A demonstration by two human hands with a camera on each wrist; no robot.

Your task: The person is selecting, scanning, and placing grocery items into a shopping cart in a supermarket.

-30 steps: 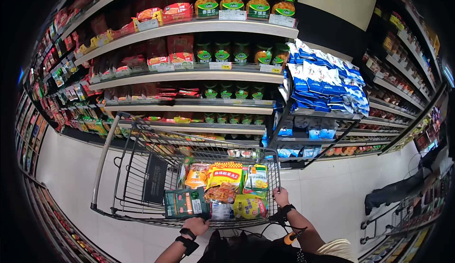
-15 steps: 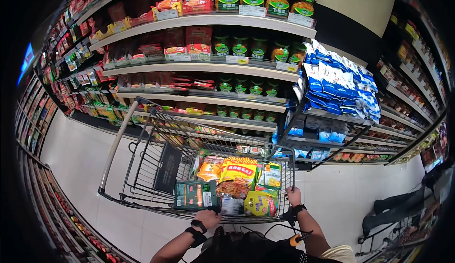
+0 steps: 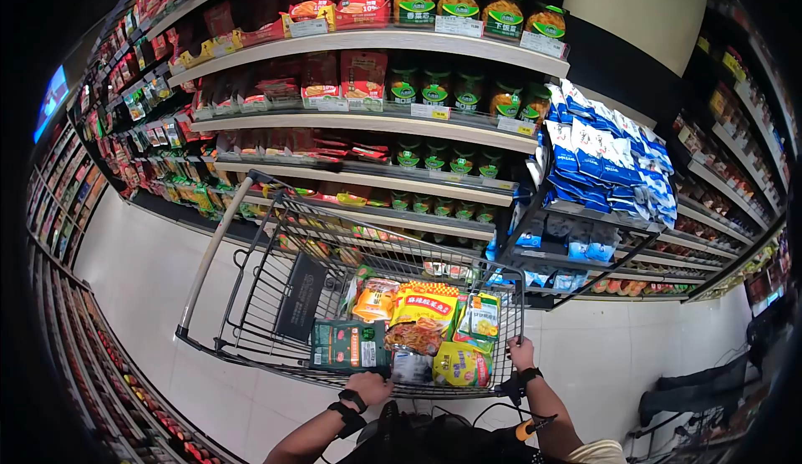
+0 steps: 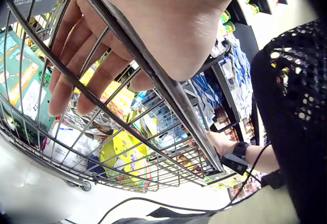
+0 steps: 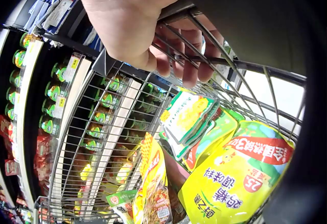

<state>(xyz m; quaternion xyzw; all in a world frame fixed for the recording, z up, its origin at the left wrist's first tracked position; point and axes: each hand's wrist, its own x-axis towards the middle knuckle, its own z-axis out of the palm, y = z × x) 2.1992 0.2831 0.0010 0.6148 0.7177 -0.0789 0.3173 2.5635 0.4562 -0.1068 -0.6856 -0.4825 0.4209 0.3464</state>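
A wire shopping cart (image 3: 251,290) stands sideways before the body, its grey handle at the left. Over its near rim lies my left hand (image 3: 368,389); in the left wrist view, this hand (image 4: 99,40) hangs its extended fingers inside the wires. My right hand (image 3: 521,353) grips the right end's rim; in the right wrist view, that hand (image 5: 133,20) has its fingers curled over the bars. Inside lie a dark green pack (image 3: 347,345), a yellow-red bag (image 3: 424,305), a yellow pouch (image 3: 461,365), a green-white pack (image 3: 480,318) and an orange-white pack (image 3: 376,299).
Shelves (image 3: 368,40) with jars (image 3: 504,15) and red packets run behind the cart. Blue-white bags (image 3: 597,151) fill a rack close to its right end. At far right are a person's dark-clothed legs (image 3: 693,393); more shelving (image 3: 92,372) lines the left.
In the head view, the cart, both hands and the shelves have shifted right, mostly during the first half second. Both hands keep their places on the cart. The person at far right appears lower.
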